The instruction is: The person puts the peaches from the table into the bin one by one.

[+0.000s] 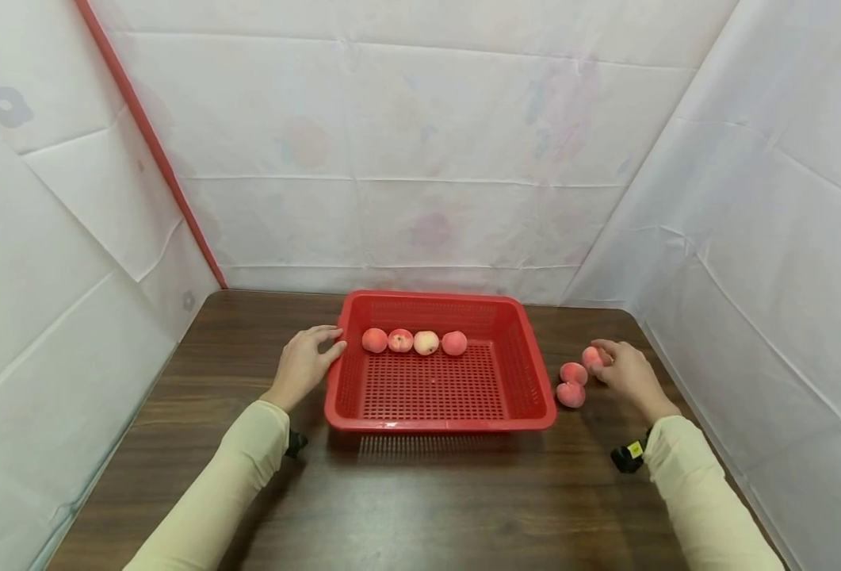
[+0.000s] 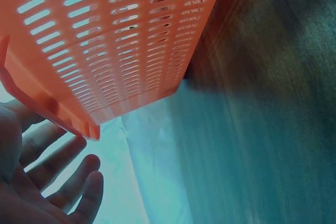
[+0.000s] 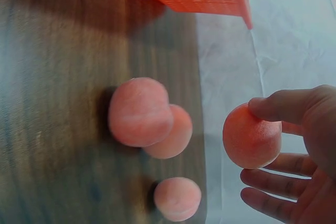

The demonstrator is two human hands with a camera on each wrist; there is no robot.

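A red plastic basket (image 1: 437, 426) with slotted walls stands on the table, four-sided and holding several peaches (image 1: 426, 342) in a row along its far side. My left hand (image 1: 304, 363) is at the basket's left rim, its fingertips and thumb touching the edge; in the left wrist view the fingers (image 2: 79, 182) extend loosely beside the rim. To the right of the basket, my right hand (image 1: 630, 374) pinches a peach (image 3: 252, 136) between thumb and fingers. Near it, two peaches (image 3: 140, 111) lie against each other, and another peach (image 3: 177, 199) sits apart on the table.
The dark wood-grain table (image 1: 420, 507) extends in front of the basket. White patterned sheeting (image 1: 427, 143) hangs behind and on both sides, with a red strip (image 1: 152, 143) at the left. Each wrist carries a small black device (image 1: 628, 457).
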